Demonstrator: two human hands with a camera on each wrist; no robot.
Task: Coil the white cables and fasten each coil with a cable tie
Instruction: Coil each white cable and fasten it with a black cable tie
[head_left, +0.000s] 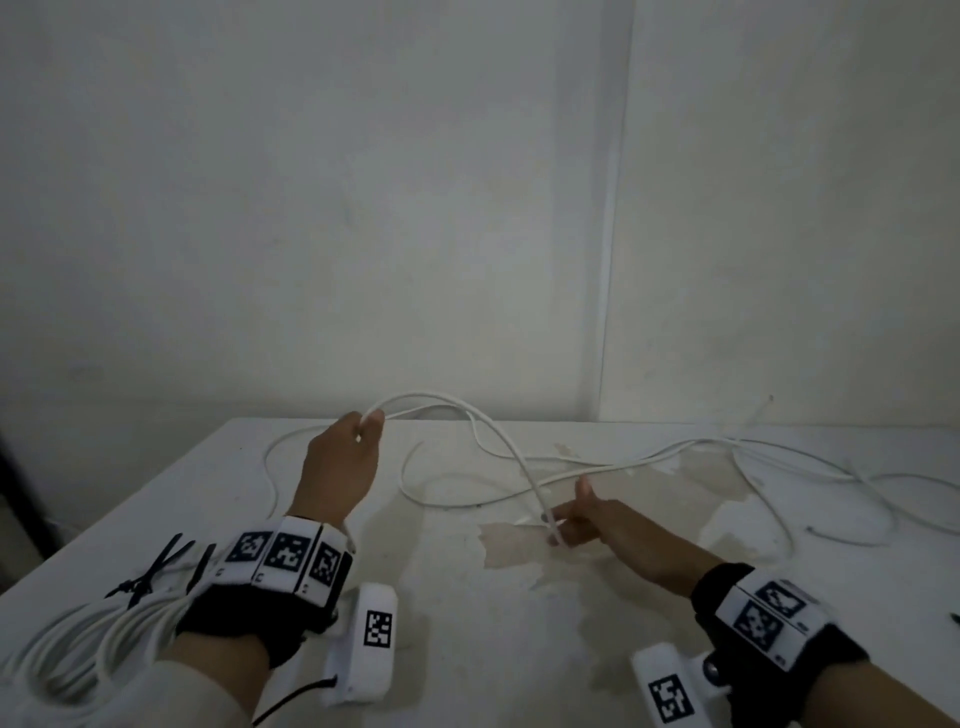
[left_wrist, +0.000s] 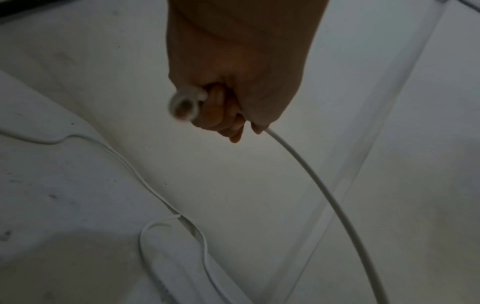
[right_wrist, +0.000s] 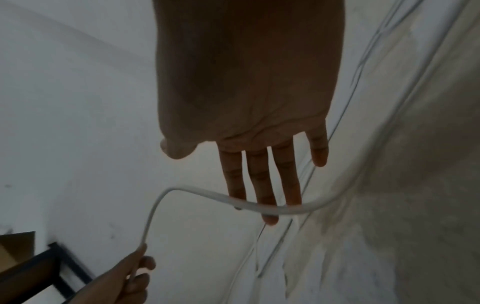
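With left hand (head_left: 340, 457) fisted round the white cable (head_left: 511, 457) lifted over the table (head_left: 467, 623) and right hand (head_left: 587, 519) flat-fingered, seemingly under it, draw even loops, keeping slack untangled.

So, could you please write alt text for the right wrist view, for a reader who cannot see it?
The right hand reaches out with straight fingers, a white cable lying across them. The cable arcs down to the left hand, which grips it at the lower left. More cable strands trail over the stained white table.
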